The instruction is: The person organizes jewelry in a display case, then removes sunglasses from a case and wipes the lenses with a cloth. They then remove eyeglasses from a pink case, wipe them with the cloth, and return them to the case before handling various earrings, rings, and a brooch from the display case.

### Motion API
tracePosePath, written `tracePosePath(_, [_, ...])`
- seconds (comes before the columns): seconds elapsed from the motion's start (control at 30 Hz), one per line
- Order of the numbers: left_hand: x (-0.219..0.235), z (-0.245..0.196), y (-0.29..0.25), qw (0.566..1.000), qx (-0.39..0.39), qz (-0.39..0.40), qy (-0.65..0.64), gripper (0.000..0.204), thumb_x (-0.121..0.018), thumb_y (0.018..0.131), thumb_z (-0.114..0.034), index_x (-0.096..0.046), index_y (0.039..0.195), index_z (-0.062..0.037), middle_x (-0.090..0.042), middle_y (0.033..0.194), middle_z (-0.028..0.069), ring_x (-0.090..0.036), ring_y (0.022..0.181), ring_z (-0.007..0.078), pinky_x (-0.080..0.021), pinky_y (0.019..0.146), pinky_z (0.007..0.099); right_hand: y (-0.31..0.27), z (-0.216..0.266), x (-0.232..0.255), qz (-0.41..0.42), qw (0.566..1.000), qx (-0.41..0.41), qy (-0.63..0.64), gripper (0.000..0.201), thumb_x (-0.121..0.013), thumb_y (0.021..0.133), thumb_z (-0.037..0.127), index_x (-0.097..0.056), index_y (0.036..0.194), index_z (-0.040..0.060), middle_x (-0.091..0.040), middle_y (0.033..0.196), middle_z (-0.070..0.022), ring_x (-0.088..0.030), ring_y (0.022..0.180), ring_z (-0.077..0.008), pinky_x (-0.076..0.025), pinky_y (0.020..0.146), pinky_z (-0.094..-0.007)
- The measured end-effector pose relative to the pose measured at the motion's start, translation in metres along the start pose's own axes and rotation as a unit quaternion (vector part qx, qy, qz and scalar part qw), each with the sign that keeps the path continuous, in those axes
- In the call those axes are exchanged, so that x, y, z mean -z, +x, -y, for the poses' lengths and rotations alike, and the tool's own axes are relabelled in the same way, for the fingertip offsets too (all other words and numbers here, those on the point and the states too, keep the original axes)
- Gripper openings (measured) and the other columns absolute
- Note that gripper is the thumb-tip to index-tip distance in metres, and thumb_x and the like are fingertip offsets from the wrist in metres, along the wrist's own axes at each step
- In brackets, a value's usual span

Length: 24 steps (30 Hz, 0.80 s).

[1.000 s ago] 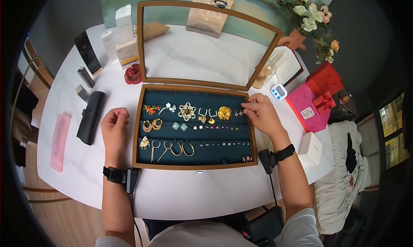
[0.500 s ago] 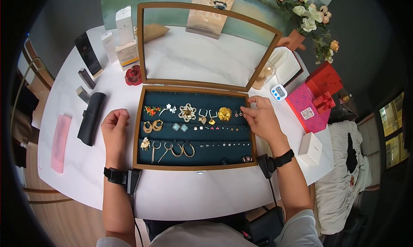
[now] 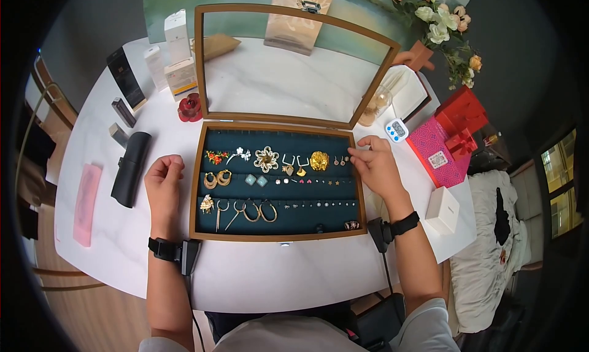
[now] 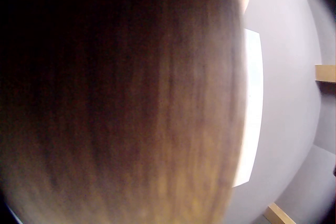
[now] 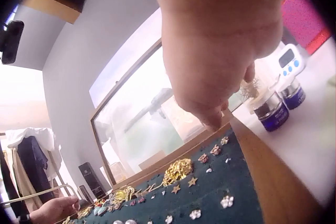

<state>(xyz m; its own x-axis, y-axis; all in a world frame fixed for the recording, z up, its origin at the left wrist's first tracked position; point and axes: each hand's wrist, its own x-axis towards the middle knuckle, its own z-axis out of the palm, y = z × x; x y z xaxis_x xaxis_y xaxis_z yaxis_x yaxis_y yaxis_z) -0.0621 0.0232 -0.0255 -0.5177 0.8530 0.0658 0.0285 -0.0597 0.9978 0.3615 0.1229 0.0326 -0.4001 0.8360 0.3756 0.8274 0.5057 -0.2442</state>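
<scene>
A wooden jewelry box [image 3: 278, 236] lined in dark green lies with its glass lid raised. Rows of earrings and brooches fill it, among them a gold flower piece [image 3: 319, 161] and small studs [image 3: 342, 161] at the upper right. Over the right rim the right hand [image 3: 378, 171] has its bent fingertips beside those studs, with nothing visible in them; in the right wrist view the hand [image 5: 218, 50] hangs above the box corner. Beside the left rim the left hand [image 3: 164, 183] rests loosely curled, holding nothing. The left wrist view shows mostly a wooden side [image 4: 157, 103], very near.
Left of the box are a black case [image 3: 131, 170], a pink pouch [image 3: 86, 205] and several small cartons. On the right stand a white timer [image 3: 397, 130], a pink bag [image 3: 432, 155] and a white box [image 3: 442, 211]. The raised lid [image 3: 276, 117] leans behind.
The right hand has shifted slightly to the right, and one more small stud shows at the right end of the top row. The left hand has stayed in place.
</scene>
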Motion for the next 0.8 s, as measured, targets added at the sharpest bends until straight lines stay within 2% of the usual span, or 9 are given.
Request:
tracePosePath(0.13, [-0.002,-0.002,-0.001,1.0,-0.004,-0.004,0.003,0.023,-0.068,0.095,-0.023,-0.069,0.096,-0.0007,-0.063,0.083,-0.0018,-0.053,0.076,0.007,-0.045,0.072,0.0219,0.005,-0.001,-0.002,0.002,1.0,-0.009,0.002,0.019,-0.076,0.078,0.008,-0.079,0.097,0.0119,-0.062,0.106,-0.0084,-0.055,0.104,-0.0302,-0.048,0.09,-0.037])
tracePosePath(0.3, [0.001,0.002,0.001,1.0,-0.005,-0.001,0.011,0.023,-0.067,0.095,-0.023,-0.069,0.097,-0.0004,-0.064,0.084,-0.0015,-0.054,0.075,0.0071,-0.045,0.071,0.022,0.004,0.001,-0.008,0.056,0.998,0.008,0.003,0.02,-0.077,0.078,0.008,-0.079,0.098,0.0121,-0.062,0.107,-0.0089,-0.055,0.105,-0.0312,-0.048,0.089,-0.0369])
tracePosePath(0.43, [0.002,0.002,0.001,1.0,0.002,0.012,0.02,0.023,-0.067,0.095,-0.023,-0.069,0.098,0.0,-0.064,0.084,-0.0013,-0.055,0.075,0.007,-0.045,0.07,0.0215,-0.002,0.001,-0.002,0.016,1.0,0.0,0.008,0.019,-0.075,0.08,0.009,-0.079,0.098,0.0108,-0.063,0.106,-0.0096,-0.055,0.105,-0.0315,-0.048,0.09,-0.0369])
tracePosePath(0.5, [-0.001,-0.001,-0.003,0.999,0.019,0.02,0.029,0.023,-0.067,0.096,-0.023,-0.069,0.1,0.0003,-0.065,0.085,-0.0011,-0.056,0.074,0.0068,-0.045,0.069,0.0213,-0.013,-0.001,0.002,-0.065,0.994,-0.064,0.061,0.016,-0.073,0.082,0.01,-0.078,0.098,0.0074,-0.064,0.103,-0.0122,-0.058,0.101,-0.0315,-0.049,0.089,-0.0368])
tracePosePath(0.53, [-0.004,-0.005,-0.003,0.999,0.026,0.024,0.029,0.023,-0.067,0.096,-0.022,-0.068,0.101,0.0005,-0.065,0.085,-0.001,-0.056,0.073,0.0067,-0.045,0.068,0.0211,-0.022,0.002,0.003,-0.087,0.985,-0.104,0.104,0.02,-0.069,0.087,0.011,-0.075,0.104,0.0025,-0.066,0.1,-0.0155,-0.063,0.094,-0.0314,-0.051,0.085,-0.0366])
tracePosePath(0.57, [-0.005,-0.005,-0.004,0.999,0.025,0.021,0.031,0.023,-0.067,0.096,-0.022,-0.068,0.101,0.0005,-0.065,0.085,-0.001,-0.056,0.073,0.0067,-0.045,0.068,0.0211,-0.029,0.01,0.004,-0.086,0.985,-0.103,0.107,0.02,-0.069,0.087,0.011,-0.075,0.104,0.0025,-0.066,0.1,-0.0155,-0.063,0.094,-0.0314,-0.051,0.085,-0.0366])
tracePosePath(0.63, [-0.006,-0.005,-0.006,0.996,0.064,0.055,-0.004,0.023,-0.066,0.096,-0.021,-0.068,0.103,0.0008,-0.065,0.085,-0.0009,-0.057,0.072,0.0063,-0.046,0.066,0.0215,-0.047,0.026,0.004,-0.095,0.964,-0.205,0.142,0.026,-0.066,0.09,0.012,-0.07,0.113,-0.0019,-0.067,0.102,-0.0172,-0.067,0.087,-0.0295,-0.053,0.08,-0.0354])
tracePosePath(0.7, [-0.005,-0.006,-0.007,0.996,0.06,0.065,0.018,0.026,-0.066,0.097,-0.021,-0.068,0.105,0.0028,-0.066,0.088,0.0003,-0.057,0.072,0.0061,-0.047,0.065,0.0218,-0.065,0.03,0.002,-0.072,0.957,-0.234,0.158,0.032,-0.062,0.094,0.015,-0.066,0.12,-0.0046,-0.069,0.106,-0.0181,-0.068,0.087,-0.0261,-0.054,0.079,-0.0331])
tracePosePath(0.8, [-0.004,-0.009,-0.007,0.99,0.047,0.099,0.09,0.031,-0.065,0.097,-0.02,-0.068,0.11,0.0067,-0.068,0.088,0.0022,-0.057,0.074,0.0063,-0.047,0.066,0.0218,-0.083,0.055,0.01,-0.02,0.912,-0.34,0.227,0.035,-0.058,0.098,0.017,-0.063,0.123,-0.0063,-0.07,0.114,-0.0209,-0.068,0.101,-0.0229,-0.052,0.088,-0.032])
